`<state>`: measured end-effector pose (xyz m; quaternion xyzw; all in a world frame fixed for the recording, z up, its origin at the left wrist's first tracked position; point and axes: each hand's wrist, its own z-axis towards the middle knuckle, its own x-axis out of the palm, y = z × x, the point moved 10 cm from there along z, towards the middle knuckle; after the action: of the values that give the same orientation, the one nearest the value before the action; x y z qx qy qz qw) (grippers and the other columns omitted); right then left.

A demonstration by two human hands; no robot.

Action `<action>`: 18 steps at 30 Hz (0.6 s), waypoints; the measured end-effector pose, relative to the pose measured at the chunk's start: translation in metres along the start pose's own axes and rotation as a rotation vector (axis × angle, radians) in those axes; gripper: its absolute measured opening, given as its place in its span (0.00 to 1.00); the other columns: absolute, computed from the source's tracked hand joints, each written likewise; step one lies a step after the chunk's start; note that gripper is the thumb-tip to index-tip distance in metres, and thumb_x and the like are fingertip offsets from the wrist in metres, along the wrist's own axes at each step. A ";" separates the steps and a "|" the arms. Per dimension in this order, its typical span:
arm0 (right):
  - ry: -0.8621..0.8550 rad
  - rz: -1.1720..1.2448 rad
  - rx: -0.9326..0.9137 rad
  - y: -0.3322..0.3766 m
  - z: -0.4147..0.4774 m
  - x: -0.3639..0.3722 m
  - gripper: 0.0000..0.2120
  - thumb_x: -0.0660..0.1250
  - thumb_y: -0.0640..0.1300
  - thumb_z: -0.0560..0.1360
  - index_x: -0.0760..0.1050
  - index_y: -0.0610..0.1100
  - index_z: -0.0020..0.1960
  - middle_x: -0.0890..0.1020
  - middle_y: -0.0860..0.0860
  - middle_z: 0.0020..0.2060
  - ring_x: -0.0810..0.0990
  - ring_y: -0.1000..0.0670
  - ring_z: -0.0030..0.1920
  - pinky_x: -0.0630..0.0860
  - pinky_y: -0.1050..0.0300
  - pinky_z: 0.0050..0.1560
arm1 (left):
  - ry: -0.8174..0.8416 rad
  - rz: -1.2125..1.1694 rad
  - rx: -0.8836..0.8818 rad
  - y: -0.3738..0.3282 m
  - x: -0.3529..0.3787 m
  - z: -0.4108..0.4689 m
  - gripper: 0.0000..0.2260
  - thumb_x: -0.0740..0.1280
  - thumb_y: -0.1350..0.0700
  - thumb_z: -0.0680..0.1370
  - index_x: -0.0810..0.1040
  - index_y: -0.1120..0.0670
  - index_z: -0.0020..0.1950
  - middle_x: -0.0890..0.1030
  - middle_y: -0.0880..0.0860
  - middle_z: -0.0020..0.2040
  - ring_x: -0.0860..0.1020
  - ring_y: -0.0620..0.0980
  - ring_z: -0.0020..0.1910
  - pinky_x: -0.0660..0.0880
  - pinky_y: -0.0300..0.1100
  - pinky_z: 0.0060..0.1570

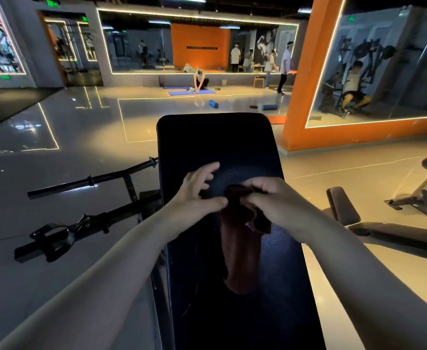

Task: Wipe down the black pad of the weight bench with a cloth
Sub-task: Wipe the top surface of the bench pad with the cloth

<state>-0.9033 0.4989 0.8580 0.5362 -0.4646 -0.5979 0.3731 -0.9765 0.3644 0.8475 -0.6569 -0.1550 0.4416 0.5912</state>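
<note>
The black pad [215, 142] of the weight bench runs away from me down the middle of the head view. A dark brown cloth [240, 248] hangs lengthwise over the pad. My right hand [270, 200] grips the cloth's bunched upper end. My left hand [199, 190] is beside it, thumb pinching the cloth's top edge while the other fingers spread apart above the pad.
The bench's black metal frame and bars [88, 198] lie on the floor to the left. Another bench [384, 228] stands at the right. An orange pillar with a mirror [300, 97] rises beyond. People and blue mats [192, 92] are far off.
</note>
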 end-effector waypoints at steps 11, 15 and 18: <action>0.038 0.155 0.120 -0.027 0.015 -0.036 0.10 0.62 0.41 0.84 0.81 0.46 0.59 0.85 0.41 0.52 0.83 0.43 0.53 0.77 0.48 0.57 | 0.158 -0.249 -0.101 0.022 0.024 0.004 0.09 0.58 0.50 0.85 0.74 0.53 0.54 0.76 0.56 0.47 0.76 0.56 0.45 0.75 0.49 0.43; 0.011 0.168 0.326 -0.076 0.006 -0.031 0.24 0.61 0.57 0.83 0.76 0.39 0.67 0.85 0.43 0.57 0.84 0.43 0.58 0.82 0.45 0.57 | 0.018 -0.246 -0.157 0.033 0.017 0.006 0.08 0.64 0.47 0.83 0.76 0.50 0.53 0.76 0.51 0.48 0.76 0.49 0.44 0.72 0.43 0.44; 0.094 0.647 0.369 -0.085 -0.002 -0.011 0.32 0.64 0.65 0.79 0.73 0.42 0.73 0.80 0.44 0.66 0.82 0.42 0.63 0.79 0.41 0.61 | 0.011 -0.575 -0.159 0.041 0.017 0.003 0.18 0.71 0.60 0.79 0.72 0.48 0.66 0.82 0.57 0.57 0.84 0.49 0.53 0.79 0.42 0.50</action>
<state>-0.8955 0.5334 0.7796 0.4467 -0.6923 -0.3299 0.4607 -0.9823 0.3684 0.8032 -0.6327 -0.3658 0.2389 0.6394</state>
